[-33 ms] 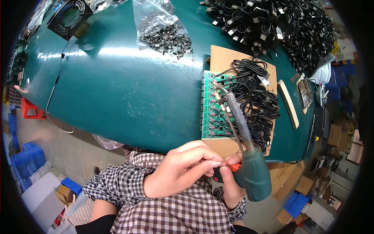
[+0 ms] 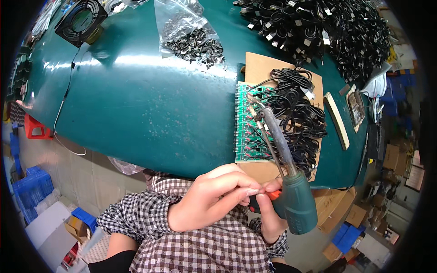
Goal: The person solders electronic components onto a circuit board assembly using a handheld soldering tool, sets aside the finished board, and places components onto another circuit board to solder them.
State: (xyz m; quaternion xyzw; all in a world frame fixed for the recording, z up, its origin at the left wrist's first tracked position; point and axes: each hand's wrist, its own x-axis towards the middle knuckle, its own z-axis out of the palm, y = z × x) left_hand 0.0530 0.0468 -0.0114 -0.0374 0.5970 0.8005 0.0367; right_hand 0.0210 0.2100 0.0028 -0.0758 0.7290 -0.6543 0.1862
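At the table (image 2: 150, 104), gripping a soldering iron (image 2: 298, 200) in right hand (image 2: 271, 218), pinching with left hand (image 2: 207, 199) (contents unclear), perhaps risking scorched cables (image 2: 298, 109) by tilting.

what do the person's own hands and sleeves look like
Both the left hand and the right hand are ungloved. The left sleeve is loose, in a small black-and-white check, gathered at the wrist; the right sleeve, only partly visible, shows a similar check.

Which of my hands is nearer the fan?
Left. Your left hand is near the table's front edge, below and right of the fan in view; your right hand, at the soldering iron, is farther right.
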